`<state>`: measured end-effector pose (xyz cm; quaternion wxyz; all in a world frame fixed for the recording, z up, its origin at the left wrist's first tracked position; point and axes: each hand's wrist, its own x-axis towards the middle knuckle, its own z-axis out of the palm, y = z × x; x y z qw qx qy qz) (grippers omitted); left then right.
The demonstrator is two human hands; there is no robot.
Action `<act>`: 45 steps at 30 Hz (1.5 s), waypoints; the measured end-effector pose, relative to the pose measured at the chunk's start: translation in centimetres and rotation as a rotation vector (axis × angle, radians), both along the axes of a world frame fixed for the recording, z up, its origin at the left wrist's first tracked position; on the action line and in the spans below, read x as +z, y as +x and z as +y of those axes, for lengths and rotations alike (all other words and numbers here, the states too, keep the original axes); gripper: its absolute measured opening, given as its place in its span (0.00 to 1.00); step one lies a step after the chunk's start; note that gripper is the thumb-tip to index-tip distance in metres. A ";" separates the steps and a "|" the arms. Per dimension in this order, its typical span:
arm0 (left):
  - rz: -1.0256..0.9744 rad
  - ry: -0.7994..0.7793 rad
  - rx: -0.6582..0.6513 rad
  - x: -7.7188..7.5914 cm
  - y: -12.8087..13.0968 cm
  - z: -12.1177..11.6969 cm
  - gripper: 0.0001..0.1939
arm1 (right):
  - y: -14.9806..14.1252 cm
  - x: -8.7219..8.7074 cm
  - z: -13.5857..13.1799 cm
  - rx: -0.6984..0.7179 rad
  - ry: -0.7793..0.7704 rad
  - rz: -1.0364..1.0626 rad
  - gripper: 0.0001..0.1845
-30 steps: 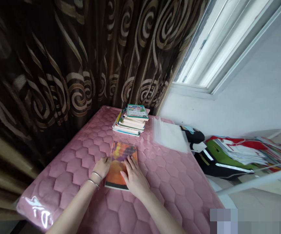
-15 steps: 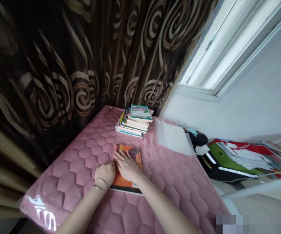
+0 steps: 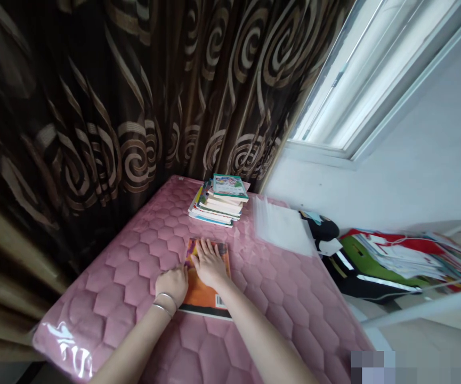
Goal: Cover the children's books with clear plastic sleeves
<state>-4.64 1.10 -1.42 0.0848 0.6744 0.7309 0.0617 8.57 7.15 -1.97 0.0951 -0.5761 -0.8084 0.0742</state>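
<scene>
An orange book [image 3: 198,296] with a dark strip along its near edge and a barcode lies flat on the pink quilted mattress [image 3: 112,296]. My left hand [image 3: 172,286], with two thin bangles at the wrist, is closed at the book's left edge; its fingertips are hidden. Spread flat over the upper part of the cover is my right hand [image 3: 209,264], fingers pointing away from me and holding nothing. Beyond both hands stands a stack of books [image 3: 219,205], with a green-edged book [image 3: 230,185] on top.
Clear plastic sleeves [image 3: 282,224] lie right of the stack. Past the mattress's right edge are a black and green bag [image 3: 364,258] and piled papers [image 3: 402,256]. A dark patterned curtain [image 3: 134,106] hangs behind, and a window [image 3: 350,80] is at upper right.
My right hand has shifted slightly up and right across the cover, its fingers turning to point more directly away from me. My left hand stays at the book's left edge.
</scene>
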 end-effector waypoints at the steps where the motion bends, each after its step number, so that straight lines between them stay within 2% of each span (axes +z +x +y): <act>1: 0.008 0.000 0.005 0.0 0.0 0.0 0.21 | 1.0 -0.2 -0.3 -0.063 -0.009 0.014 0.34; 3: 0.022 -0.008 -0.007 0.2 0.0 0.1 0.21 | 3.2 -0.6 -0.8 -0.236 -0.035 0.066 0.35; 4: 0.024 -0.017 -0.024 0.4 -0.1 0.2 0.20 | 4.2 -0.9 -1.0 -0.276 -0.044 0.100 0.34; 8: 0.019 -0.066 -0.154 1.5 0.1 0.6 0.19 | 6.4 -1.6 -1.9 -0.262 0.005 0.202 0.31; 11: 0.017 -0.069 -0.259 2.0 1.1 0.8 0.18 | 7.4 -1.6 -2.9 -0.345 0.035 0.202 0.29; 15: -0.021 -0.059 -0.332 1.8 3.3 1.5 0.19 | 9.9 -1.4 -4.3 -0.490 0.010 0.153 0.28; 17: -0.046 -0.056 -0.352 1.6 4.1 2.0 0.19 | 11.1 -1.4 -4.9 -0.509 0.025 0.142 0.27; 20: -0.097 -0.070 -0.369 1.4 4.3 3.0 0.20 | 11.9 -1.0 -5.4 -0.479 0.063 0.104 0.27; 23: -0.161 -0.112 -0.396 1.3 3.7 3.6 0.21 | 11.0 -0.3 -5.1 -0.398 0.083 0.029 0.27; 28: -0.229 -0.156 -0.408 1.4 3.2 3.7 0.23 | 7.7 1.0 -4.3 -0.034 0.003 -0.031 0.31; 30: -0.235 -0.151 -0.404 1.4 3.2 3.7 0.22 | 6.4 1.1 -4.6 0.056 -0.012 -0.024 0.32; 34: -0.226 -0.123 -0.398 1.1 3.3 3.9 0.17 | 4.5 0.6 -7.1 0.089 0.019 0.014 0.36; 37: -0.221 -0.113 -0.400 0.8 3.3 4.0 0.17 | 3.3 0.0 -10.3 0.057 0.039 0.054 0.41; 40: -0.218 -0.107 -0.400 0.6 3.3 4.1 0.19 | 2.4 -0.3 -13.4 0.121 0.065 0.106 0.42; 43: -0.211 -0.100 -0.390 0.5 3.3 4.1 0.19 | 2.3 0.0 -15.1 0.238 0.061 0.165 0.38; 45: -0.202 -0.088 -0.380 0.5 3.4 3.9 0.19 | 3.0 0.2 -15.1 0.222 0.074 0.200 0.32</act>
